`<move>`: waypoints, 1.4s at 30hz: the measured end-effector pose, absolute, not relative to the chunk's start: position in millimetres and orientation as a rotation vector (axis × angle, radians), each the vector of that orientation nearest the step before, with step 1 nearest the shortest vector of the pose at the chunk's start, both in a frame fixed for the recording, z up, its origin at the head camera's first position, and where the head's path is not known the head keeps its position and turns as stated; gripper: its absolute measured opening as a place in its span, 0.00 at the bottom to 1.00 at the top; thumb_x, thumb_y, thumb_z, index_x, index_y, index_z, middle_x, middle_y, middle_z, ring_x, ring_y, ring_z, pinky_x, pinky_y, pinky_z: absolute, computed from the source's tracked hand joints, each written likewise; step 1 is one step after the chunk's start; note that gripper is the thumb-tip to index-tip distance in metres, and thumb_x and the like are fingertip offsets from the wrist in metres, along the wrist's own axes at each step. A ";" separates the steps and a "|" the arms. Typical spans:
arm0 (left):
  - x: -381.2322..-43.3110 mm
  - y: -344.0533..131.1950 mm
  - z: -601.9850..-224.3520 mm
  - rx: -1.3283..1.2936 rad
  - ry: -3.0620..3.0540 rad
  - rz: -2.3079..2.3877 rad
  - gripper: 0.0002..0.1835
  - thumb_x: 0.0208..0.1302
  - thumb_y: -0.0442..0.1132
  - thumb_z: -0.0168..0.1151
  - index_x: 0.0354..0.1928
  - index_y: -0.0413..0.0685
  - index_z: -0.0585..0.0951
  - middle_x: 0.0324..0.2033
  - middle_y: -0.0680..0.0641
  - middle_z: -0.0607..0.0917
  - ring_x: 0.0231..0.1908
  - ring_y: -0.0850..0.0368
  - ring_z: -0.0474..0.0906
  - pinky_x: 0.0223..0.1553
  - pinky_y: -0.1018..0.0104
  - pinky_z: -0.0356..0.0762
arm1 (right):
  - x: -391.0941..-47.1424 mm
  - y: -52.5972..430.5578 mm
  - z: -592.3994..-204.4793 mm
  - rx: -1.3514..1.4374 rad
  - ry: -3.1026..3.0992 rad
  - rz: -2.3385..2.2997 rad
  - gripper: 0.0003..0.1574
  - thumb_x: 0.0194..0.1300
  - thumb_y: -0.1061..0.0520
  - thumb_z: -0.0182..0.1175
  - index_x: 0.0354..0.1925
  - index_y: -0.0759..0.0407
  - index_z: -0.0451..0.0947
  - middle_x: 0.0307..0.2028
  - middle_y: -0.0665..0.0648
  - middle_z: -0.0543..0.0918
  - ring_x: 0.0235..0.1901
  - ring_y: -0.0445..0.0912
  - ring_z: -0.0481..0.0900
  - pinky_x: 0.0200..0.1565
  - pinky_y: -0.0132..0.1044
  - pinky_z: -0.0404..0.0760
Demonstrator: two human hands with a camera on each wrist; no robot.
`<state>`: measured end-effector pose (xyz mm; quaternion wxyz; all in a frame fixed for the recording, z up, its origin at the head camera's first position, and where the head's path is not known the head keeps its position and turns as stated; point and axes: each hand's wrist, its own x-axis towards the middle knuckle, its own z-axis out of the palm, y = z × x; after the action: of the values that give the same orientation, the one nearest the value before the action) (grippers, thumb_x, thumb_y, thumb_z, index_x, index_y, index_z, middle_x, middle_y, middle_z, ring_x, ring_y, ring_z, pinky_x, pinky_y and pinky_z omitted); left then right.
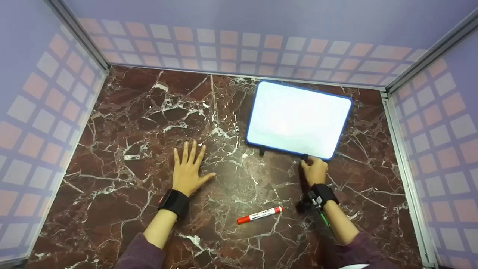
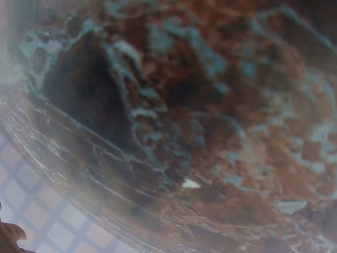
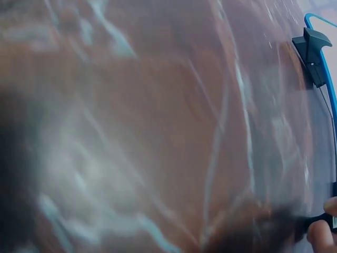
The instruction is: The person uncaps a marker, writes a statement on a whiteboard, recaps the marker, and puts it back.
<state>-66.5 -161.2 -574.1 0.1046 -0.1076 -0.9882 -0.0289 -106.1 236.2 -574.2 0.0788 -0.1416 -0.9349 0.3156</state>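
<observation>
fingers spread, the empty left hand (image 1: 188, 172) lies left of the whiteboard (image 1: 298, 119). right hand (image 1: 315, 171) pinches its black clip (image 1: 305, 156), perhaps steadying it.

The left hand (image 1: 189, 172) is resting palm down on the dark red, white-veined desk (image 1: 123, 164), its fingers spreading. The right hand (image 1: 315, 171) is pinching a black clip (image 1: 306, 157) on the near edge of a blue-framed whiteboard (image 1: 297, 119), which is lying at a slant near the back wall (image 1: 239, 22). A second black clip (image 1: 262, 150) is sticking out farther left along that same edge. Between the forearms, a red-capped marker (image 1: 260, 215) with a white barrel is lying aslant, its cap pointing left. Both wrists are wearing black bands (image 1: 174, 203), and purple sleeves (image 1: 142, 252) are covering the arms above them. Pink and white squares are running along the walls.
</observation>
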 end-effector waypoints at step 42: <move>-62.4 -172.9 -572.4 -0.275 -2.928 -0.107 0.52 0.45 0.73 0.55 0.70 0.55 0.56 0.70 0.41 0.57 0.71 0.40 0.49 0.68 0.36 0.43 | -63.6 197.2 -550.0 0.273 -2.843 0.845 0.13 0.56 0.52 0.64 0.28 0.62 0.83 0.27 0.61 0.86 0.30 0.55 0.84 0.36 0.48 0.81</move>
<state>-62.4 -172.9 -572.4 0.0991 -0.0929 -0.9901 -0.0360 -63.6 197.2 -550.0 0.0816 0.0913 -0.9514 0.2827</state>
